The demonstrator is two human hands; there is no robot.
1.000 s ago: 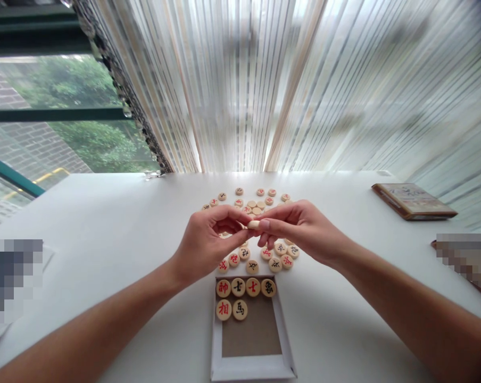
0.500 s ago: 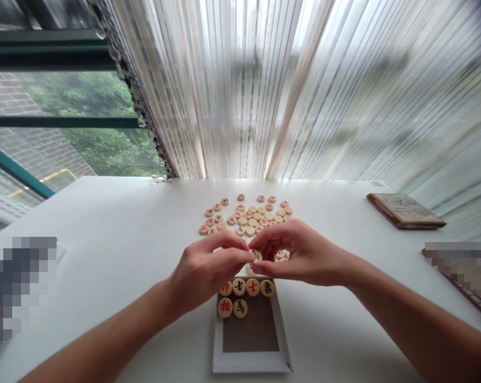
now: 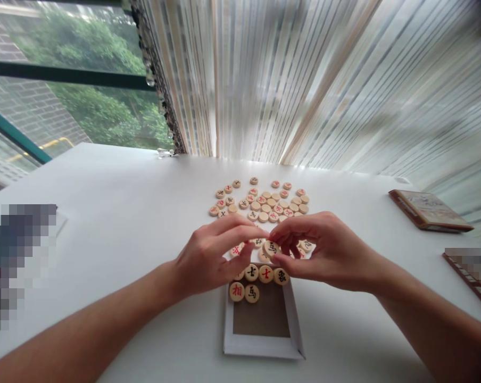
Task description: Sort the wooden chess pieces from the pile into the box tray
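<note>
My right hand [image 3: 318, 247] pinches a round wooden Chinese chess piece [image 3: 271, 248] with a black character between thumb and forefinger. Close beside it, my left hand [image 3: 220, 250] has its forefinger stretched to the piece's upper edge, its thumb apart from it. Below both hands lies a shallow white box [image 3: 264, 347] with a brown bottom. Along its far end sits a row of pieces, partly covered by the left hand. A red-character piece [image 3: 237, 291] and a black-character piece [image 3: 252, 293] form a second row at the left.
Many loose chess pieces [image 3: 255, 206], some face down, are scattered over the white table [image 3: 144, 213] beyond my hands. At the right lie a brown-edged box [image 3: 432, 210] and another brown-edged object [image 3: 470, 279]. A string curtain [image 3: 248, 80] hangs behind the table.
My left thumb has come off the piece and spread from the forefinger. The right hand keeps the piece, its character now turned upright. The whole view has shifted a little.
</note>
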